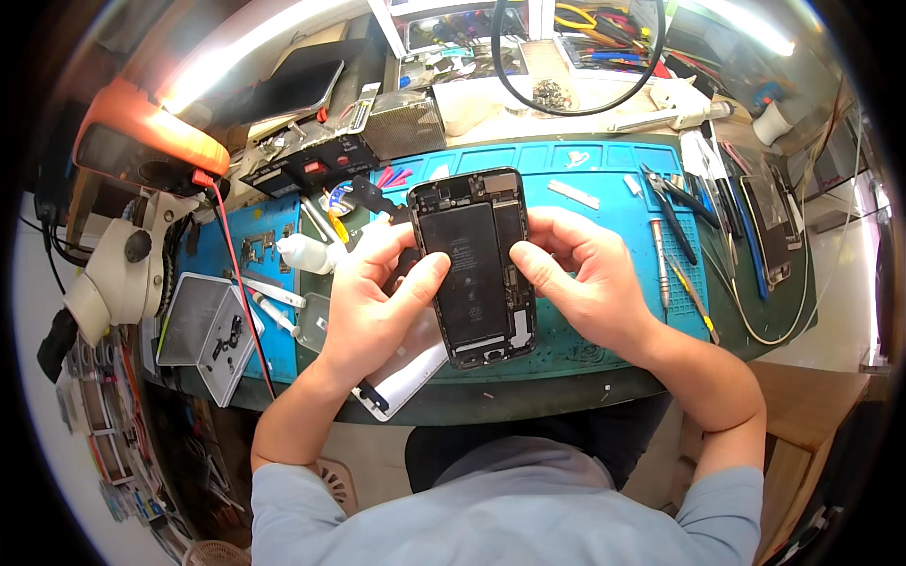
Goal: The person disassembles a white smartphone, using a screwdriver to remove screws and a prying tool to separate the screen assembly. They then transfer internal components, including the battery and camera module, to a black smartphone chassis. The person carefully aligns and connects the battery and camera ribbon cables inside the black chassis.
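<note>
Both my hands hold an opened smartphone [472, 274] upright above the blue work mat, its inside facing me. A large black battery [464, 283] fills its middle, with small boards and connectors around it. My left hand [382, 292] grips the left edge, thumb on the front. My right hand [590, 274] grips the right edge the same way; the fingers behind the phone are partly hidden. A dark bracket-like piece [376, 200] shows by my left fingertips; whether I touch it I cannot tell. Below my left hand lies a white phone screen panel [411, 382], partly covered.
A clear plastic box [226, 363] with small dark parts, a white bottle [304, 253] and syringes stand left. Nippers [672, 212], a screwdriver [660, 259] and tweezers lie right. Behind are a metal-cased device [401, 127] and an orange multimeter [142, 146] with a red lead.
</note>
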Demonstrator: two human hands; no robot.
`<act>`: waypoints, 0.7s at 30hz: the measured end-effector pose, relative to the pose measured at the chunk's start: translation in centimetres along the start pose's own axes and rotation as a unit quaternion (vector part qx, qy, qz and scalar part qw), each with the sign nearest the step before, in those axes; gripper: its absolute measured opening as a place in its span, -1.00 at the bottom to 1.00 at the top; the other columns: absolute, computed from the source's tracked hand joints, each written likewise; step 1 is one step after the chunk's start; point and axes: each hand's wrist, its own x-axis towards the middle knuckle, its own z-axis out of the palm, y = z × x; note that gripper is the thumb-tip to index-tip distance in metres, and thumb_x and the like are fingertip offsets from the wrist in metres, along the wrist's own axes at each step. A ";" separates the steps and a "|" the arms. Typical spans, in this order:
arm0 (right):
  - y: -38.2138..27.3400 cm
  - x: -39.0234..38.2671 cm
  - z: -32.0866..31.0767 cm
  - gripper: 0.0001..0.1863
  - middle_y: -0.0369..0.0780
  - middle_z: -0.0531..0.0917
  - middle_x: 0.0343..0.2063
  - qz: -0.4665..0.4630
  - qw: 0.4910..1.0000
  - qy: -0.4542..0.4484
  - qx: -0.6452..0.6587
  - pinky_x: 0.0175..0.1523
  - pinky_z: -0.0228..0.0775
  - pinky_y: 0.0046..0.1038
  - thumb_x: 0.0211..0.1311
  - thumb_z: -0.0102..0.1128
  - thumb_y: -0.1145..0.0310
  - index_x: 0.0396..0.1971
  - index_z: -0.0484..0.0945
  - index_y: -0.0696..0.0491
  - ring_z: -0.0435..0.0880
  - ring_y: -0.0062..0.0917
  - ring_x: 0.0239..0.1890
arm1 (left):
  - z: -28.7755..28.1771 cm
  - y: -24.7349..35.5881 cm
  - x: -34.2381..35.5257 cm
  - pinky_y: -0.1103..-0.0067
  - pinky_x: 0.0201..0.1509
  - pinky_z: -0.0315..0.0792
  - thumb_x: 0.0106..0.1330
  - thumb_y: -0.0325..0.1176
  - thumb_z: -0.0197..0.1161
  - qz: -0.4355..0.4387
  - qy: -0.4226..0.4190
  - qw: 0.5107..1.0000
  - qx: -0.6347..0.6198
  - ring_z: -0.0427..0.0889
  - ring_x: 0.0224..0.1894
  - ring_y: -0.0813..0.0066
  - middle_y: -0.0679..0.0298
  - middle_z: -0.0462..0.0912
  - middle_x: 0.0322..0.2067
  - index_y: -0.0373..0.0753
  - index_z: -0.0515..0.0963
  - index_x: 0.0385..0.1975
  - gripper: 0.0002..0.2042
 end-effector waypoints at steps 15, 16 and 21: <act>-0.2 0.0 0.0 -0.79 -0.29 0.70 -0.27 0.029 0.999 -0.015 0.038 -0.10 0.52 -0.61 0.37 0.15 0.48 -0.08 0.59 0.24 0.63 -0.75 -0.23 | 0.0 -0.1 0.3 0.64 0.00 0.50 0.36 -0.51 0.26 0.019 -0.006 0.998 0.065 0.60 -0.11 0.61 0.27 0.58 -0.12 -0.42 0.55 0.02 -0.73; -0.1 0.1 0.0 -0.79 -0.28 0.71 -0.27 0.030 0.999 -0.016 0.041 -0.09 0.52 -0.60 0.38 0.15 0.48 -0.08 0.59 0.24 0.63 -0.75 -0.22 | 0.1 0.0 0.3 0.64 -0.01 0.49 0.36 -0.51 0.26 0.015 -0.007 0.998 0.057 0.60 -0.12 0.61 0.27 0.59 -0.12 -0.42 0.55 0.02 -0.73; -0.1 0.1 0.0 -0.78 -0.28 0.71 -0.26 0.032 0.998 -0.019 0.055 -0.08 0.53 -0.60 0.38 0.16 0.47 -0.07 0.59 0.24 0.64 -0.74 -0.21 | 0.1 0.1 0.3 0.66 -0.02 0.50 0.38 -0.51 0.24 0.011 -0.010 0.998 0.054 0.61 -0.12 0.63 0.26 0.60 -0.12 -0.42 0.55 0.03 -0.74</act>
